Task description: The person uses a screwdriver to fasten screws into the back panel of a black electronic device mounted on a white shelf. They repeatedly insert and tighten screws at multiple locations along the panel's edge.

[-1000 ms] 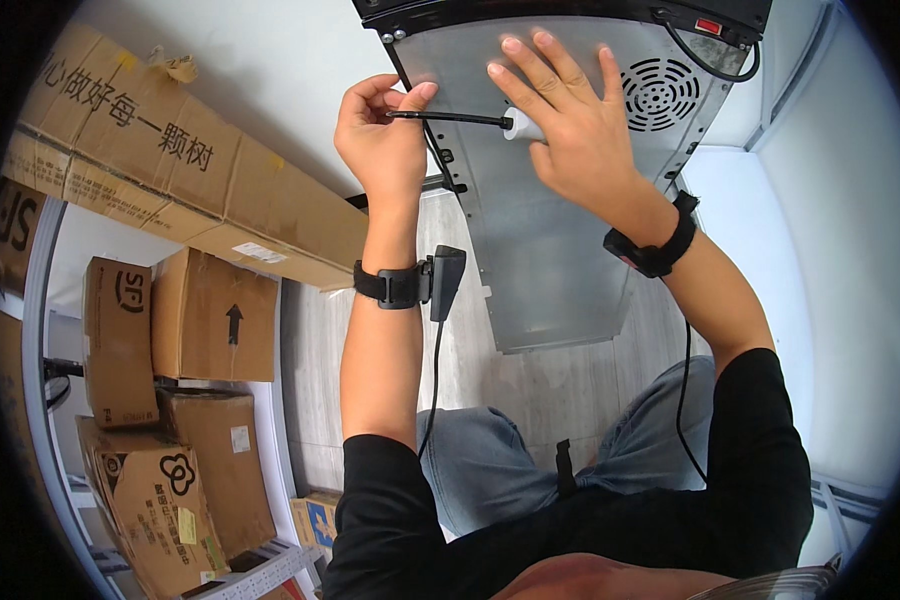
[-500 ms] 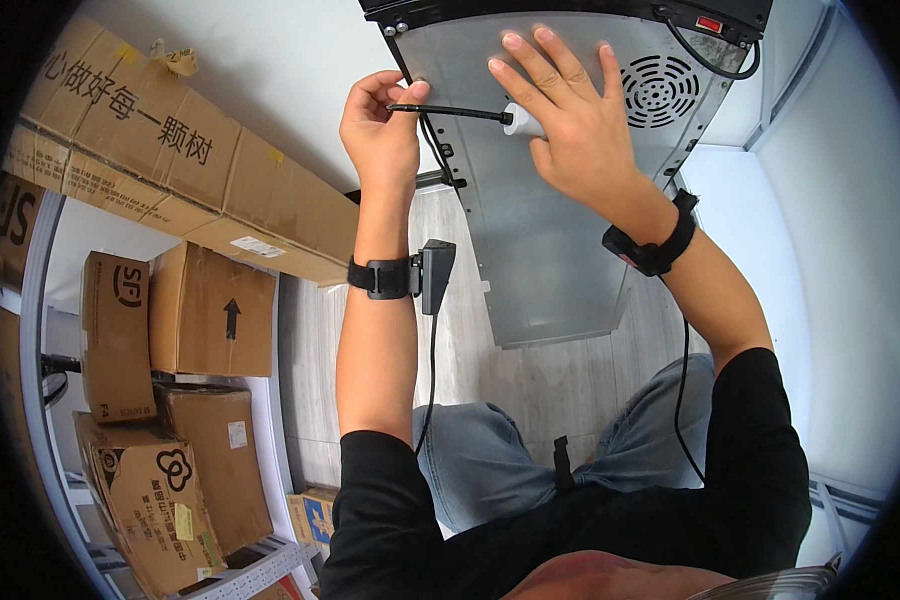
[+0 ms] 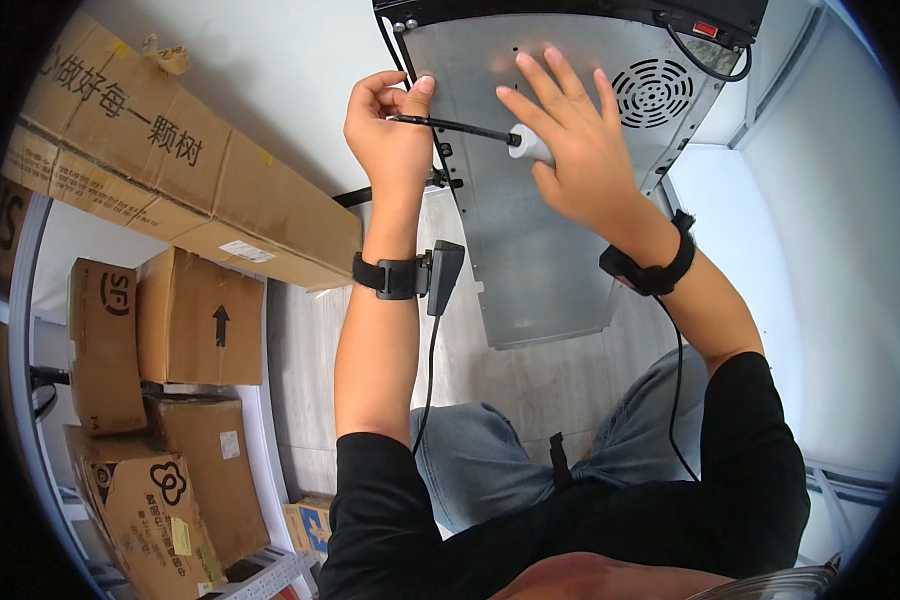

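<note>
My left hand (image 3: 390, 120) is closed in a pinch on the far end of a screwdriver-like tool with a thin black shaft (image 3: 460, 126) and a white round handle (image 3: 528, 145). It works beside the left edge of a grey metal cabinet panel (image 3: 530, 240), where the tool's tip is hidden by my fingers. My right hand (image 3: 580, 140) is over the panel with its fingers spread and stretched out. The white handle sits against the palm, beside the thumb, and part of it is covered. Both wrists wear black straps, with a black device plainly visible on the left one.
The cabinet has a black top edge with a red switch (image 3: 705, 29), a looped black cable (image 3: 705, 68) and a round vent (image 3: 652, 93). A long cardboard box (image 3: 190, 170) lies at left, above shelved cartons (image 3: 202, 315). A white wall panel (image 3: 820, 200) stands at right.
My right hand's fingers have shifted slightly down the panel, and more of the white handle shows. The left hand keeps its pinch on the shaft. The whole view has shifted a little.
</note>
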The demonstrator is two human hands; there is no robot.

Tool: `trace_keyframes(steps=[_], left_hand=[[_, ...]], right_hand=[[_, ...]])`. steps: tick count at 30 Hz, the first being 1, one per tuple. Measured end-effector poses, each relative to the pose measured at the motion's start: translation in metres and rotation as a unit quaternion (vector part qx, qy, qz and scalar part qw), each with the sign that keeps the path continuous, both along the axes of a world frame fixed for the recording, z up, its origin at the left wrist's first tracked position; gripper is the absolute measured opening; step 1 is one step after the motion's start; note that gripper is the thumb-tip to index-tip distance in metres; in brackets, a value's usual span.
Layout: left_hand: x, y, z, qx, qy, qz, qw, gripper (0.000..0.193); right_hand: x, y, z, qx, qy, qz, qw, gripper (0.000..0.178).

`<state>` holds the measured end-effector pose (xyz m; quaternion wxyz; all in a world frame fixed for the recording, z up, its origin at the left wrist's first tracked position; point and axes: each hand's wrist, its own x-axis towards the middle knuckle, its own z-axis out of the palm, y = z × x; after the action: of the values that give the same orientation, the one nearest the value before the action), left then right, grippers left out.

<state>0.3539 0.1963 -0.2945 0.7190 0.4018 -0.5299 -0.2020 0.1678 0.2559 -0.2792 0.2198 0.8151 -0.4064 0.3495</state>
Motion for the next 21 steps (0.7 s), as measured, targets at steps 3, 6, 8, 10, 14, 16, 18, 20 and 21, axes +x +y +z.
trace_keyframes(steps=[3,6,8,10,14,16,18,20,21], left_hand=[[-0.009,0.009,0.002,-0.034,-0.031,0.062,0.997,0.025],[-0.014,0.01,-0.003,-0.078,-0.061,0.064,0.993,0.02],[-0.018,0.011,-0.008,-0.095,-0.08,0.041,0.991,0.013],[-0.033,0.018,-0.013,-0.091,-0.067,-0.017,0.994,0.011],[-0.076,0.027,-0.027,-0.052,-0.008,-0.169,0.984,0.009],[-0.108,0.032,-0.04,0.015,0.005,-0.279,0.96,0.008],[-0.126,0.028,-0.073,0.086,-0.022,-0.353,0.931,0.009],[-0.158,0.034,-0.111,0.16,-0.046,-0.413,0.895,0.013],[-0.175,0.041,-0.122,0.191,-0.064,-0.427,0.881,0.013]], right_hand=[[-0.008,0.011,-0.009,0.037,-0.022,-0.013,0.999,0.061],[-0.029,0.028,-0.014,0.102,-0.054,-0.022,0.993,0.054],[-0.045,0.035,-0.016,0.13,-0.064,-0.04,0.989,0.05],[-0.063,0.044,-0.018,0.127,-0.055,-0.069,0.988,0.049],[-0.099,0.06,-0.007,0.282,-0.08,-0.152,0.944,0.047],[-0.132,0.062,-0.014,0.342,-0.073,-0.187,0.918,0.05],[-0.167,0.065,-0.023,0.341,-0.025,-0.232,0.91,0.052],[-0.224,0.084,-0.033,0.384,-0.013,-0.292,0.876,0.049],[-0.256,0.098,-0.039,0.395,-0.025,-0.309,0.865,0.047]])
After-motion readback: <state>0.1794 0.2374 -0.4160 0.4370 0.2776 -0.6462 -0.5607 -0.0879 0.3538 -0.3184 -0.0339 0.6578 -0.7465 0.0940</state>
